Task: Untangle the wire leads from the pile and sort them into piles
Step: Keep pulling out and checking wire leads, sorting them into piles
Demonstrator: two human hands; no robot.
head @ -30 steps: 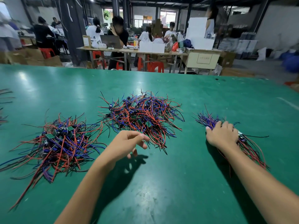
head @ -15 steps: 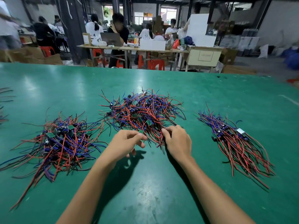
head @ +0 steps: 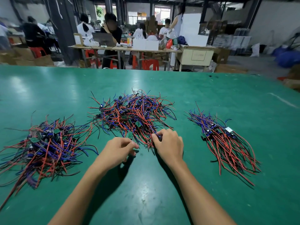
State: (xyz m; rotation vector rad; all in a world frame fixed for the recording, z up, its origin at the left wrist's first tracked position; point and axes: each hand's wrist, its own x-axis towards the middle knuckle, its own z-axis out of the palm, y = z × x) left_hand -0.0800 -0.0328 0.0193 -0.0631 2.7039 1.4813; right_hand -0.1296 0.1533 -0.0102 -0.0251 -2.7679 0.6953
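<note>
Head view: centre of frame, on the green matte table (head: pixel 211 88), a tangled middle pile of red, blue and black wire leads (head: pixel 133 114). At its near edge, left hand (head: pixel 117 150), fingers curled, seemingly pinching a small green circuit board (head: pixel 130 135); right hand (head: pixel 169 146) curled into the leads. Lower left, a looser tangled pile (head: pixel 45 146); right, a neatly aligned bundle (head: pixel 224 142).
</note>
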